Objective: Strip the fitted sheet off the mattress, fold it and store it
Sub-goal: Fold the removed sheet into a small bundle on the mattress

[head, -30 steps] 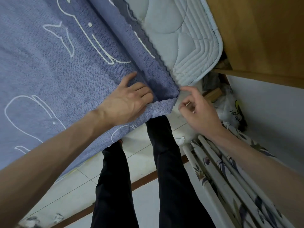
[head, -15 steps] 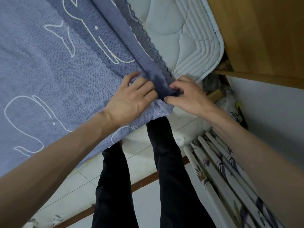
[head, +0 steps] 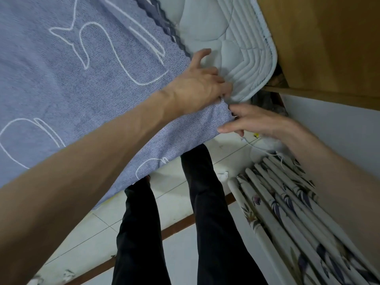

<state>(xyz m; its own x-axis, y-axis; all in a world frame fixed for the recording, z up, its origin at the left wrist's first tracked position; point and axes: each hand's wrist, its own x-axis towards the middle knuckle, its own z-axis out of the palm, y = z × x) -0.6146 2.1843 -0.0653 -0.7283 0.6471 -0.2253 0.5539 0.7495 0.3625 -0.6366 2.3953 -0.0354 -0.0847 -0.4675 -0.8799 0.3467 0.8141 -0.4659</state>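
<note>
The blue fitted sheet [head: 86, 83] with white whale outlines covers most of the mattress; its dark scalloped edge is peeled back from the corner. The pale quilted mattress [head: 236, 44] lies bare at the upper right. My left hand [head: 197, 83] lies on the sheet at the mattress edge, fingers curled into the cloth at the corner. Just below it, my right hand [head: 253, 122] reaches in from the right and its fingertips touch the sheet's hanging corner; a firm pinch is not plain.
A wooden cabinet [head: 329, 44] stands right behind the mattress corner. A white wall [head: 339, 128] and a flower-patterned pleated curtain [head: 287, 212] close in on the right. My legs in black trousers [head: 201, 223] stand on the white tiled floor [head: 98, 229].
The view has moved closer to the corner. My left hand slid right to the sheet's corner, where more bare mattress shows. My right hand dropped below the mattress edge and opened its fingers.
</note>
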